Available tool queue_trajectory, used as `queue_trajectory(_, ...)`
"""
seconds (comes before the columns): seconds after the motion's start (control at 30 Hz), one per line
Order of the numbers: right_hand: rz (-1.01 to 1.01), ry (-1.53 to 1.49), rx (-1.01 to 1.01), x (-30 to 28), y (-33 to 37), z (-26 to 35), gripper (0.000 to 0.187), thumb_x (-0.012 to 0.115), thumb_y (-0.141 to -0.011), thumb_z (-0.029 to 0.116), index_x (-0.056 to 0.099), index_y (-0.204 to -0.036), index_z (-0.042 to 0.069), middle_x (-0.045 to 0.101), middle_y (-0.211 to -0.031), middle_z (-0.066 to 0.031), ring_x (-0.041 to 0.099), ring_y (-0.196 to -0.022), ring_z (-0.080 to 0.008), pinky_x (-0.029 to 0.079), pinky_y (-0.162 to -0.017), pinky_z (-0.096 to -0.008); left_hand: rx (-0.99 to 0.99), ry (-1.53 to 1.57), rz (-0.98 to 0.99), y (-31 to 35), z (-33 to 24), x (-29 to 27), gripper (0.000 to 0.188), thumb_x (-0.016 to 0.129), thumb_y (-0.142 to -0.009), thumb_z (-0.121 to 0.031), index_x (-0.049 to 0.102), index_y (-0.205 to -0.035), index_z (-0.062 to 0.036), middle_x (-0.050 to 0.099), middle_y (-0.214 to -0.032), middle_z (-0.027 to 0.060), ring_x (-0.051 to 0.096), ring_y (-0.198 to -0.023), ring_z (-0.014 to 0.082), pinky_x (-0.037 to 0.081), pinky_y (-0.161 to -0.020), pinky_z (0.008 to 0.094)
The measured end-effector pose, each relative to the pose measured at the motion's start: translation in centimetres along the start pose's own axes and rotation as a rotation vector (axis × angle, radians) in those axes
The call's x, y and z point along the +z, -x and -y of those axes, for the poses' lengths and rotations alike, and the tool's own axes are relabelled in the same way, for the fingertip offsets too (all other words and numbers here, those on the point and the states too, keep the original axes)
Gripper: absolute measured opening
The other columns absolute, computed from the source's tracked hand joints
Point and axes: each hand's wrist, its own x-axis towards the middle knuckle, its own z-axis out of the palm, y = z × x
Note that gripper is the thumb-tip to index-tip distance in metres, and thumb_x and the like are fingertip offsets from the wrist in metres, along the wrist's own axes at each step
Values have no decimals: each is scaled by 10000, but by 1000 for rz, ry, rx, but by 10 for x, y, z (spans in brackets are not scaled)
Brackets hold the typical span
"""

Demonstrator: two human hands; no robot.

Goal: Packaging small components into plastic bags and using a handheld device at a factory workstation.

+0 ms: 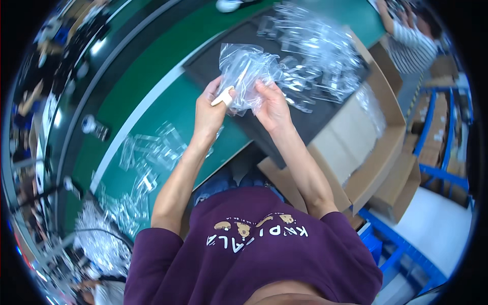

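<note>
Between my hands is a crinkled clear plastic bag (pixel 243 68), held up over the corner of a dark mat (pixel 213 56). My left hand (pixel 209 111) is closed on its left side, with a whitish cover on the thumb. Opposite it, my right hand (pixel 274 105) pinches the bag with the thumb on top. Whether anything lies inside the bag, I cannot make out through the glare. Just beyond my right hand, a heap of clear plastic pieces (pixel 325 56) spreads over the mat.
More transparent pieces (pixel 147 178) lie scattered on the green tabletop (pixel 152 114) at left. An open cardboard box (pixel 378 162) stands at right, beside a blue-framed rack (pixel 432 127). A person in a striped shirt (pixel 413 51) works at far right. A curved conveyor edge (pixel 96 81) runs along the left.
</note>
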Motion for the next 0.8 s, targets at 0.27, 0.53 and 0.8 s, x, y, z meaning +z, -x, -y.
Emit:
queue_trajectory(0.27, -31, 39, 586, 46, -33, -137, 274, 509, -865, 89, 480, -1117, -13, 577, -1028, -121, 568, -958, -227, 453, -873, -378, 519, -454, -328, 74, 10, -162, 463, 639, -792, -140, 479, -1227, -143, 546, -1054, 96, 573, -808, 161, 478, -633, 267)
queue_trajectory(0.53, -89, 203, 887, 67, -46, -159, 265, 507, -868, 89, 484, -1102, -35, 579, -1019, -144, 592, -918, -235, 487, -834, -367, 548, -1099, -93, 97, -12, -217, 431, 662, -763, -174, 539, -1175, -190, 482, -1158, 95, 576, -822, 190, 487, -613, 290)
queue_trajectory(0.8, 143, 495, 832, 70, -49, -150, 268, 528, -868, 131, 523, -1076, -37, 589, -1010, -123, 592, -922, -200, 490, -819, -343, -42, -303, -387, 53, -13, -226, 304, 653, -786, -146, 600, -1078, -77, 597, -926, 28, 524, -636, 83, 420, -532, 216)
